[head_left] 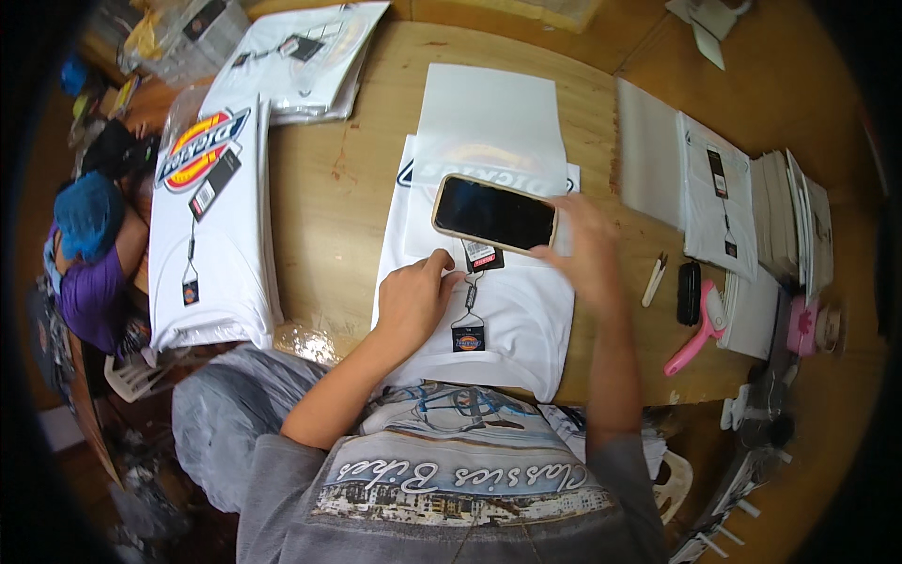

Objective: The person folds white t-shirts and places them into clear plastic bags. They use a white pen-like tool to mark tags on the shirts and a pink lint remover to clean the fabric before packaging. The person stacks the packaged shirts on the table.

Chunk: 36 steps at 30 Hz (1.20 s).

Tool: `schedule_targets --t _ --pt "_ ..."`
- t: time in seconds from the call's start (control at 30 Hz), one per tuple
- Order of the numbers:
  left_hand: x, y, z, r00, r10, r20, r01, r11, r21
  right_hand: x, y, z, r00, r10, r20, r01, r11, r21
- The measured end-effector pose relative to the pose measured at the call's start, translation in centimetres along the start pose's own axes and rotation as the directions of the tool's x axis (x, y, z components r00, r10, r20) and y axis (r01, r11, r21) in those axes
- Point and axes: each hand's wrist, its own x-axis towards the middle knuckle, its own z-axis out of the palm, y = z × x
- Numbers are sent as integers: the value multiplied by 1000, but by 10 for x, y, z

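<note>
A folded white T-shirt (526, 320) lies on the table in front of me, its collar toward my body. Over its far half lies a pale, slightly see-through sheet (493, 103), with a printed logo showing faintly beneath. My right hand (584, 246), slightly blurred, grips the right end of a smartphone (495, 213) with a dark screen and light case, above the shirt. My left hand (413, 299) rests on the shirt with bent fingers, thumb beside a black hang tag (482, 255); what its fingers hold is hidden. A corded black label (469, 337) lies nearer me.
Folded white shirts in clear bags lie in stacks at left (216, 273) and far left (296, 70). At right are a bagged shirt (719, 188), pale sheets (650, 150), a small cutter-like tool (655, 280), a black oblong object (689, 293) and a pink-handled tool (695, 336). Another person (99, 235) sits at left.
</note>
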Motion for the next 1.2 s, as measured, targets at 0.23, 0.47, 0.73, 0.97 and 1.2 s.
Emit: schedule_targets --t 0.23,0.47,0.73,0.97,1.2 --pt "4 -35 20 827 562 21 -560 819 125 34 -12 42 960 -157 232 166 986 -22" --pt "5 -37 21 822 568 37 -565 805 181 27 6 28 997 -72 -3 72 988 134" --pt "28 -41 21 858 510 62 -513 857 49 -63 62 -11 766 556 -323 -589 808 -4" --pt "78 -48 10 934 327 -145 -270 911 310 -22 23 -8 989 -1 -149 48 949 311" --pt "99 -69 7 942 334 32 -325 883 338 31 -4 26 936 -283 208 249 952 177"
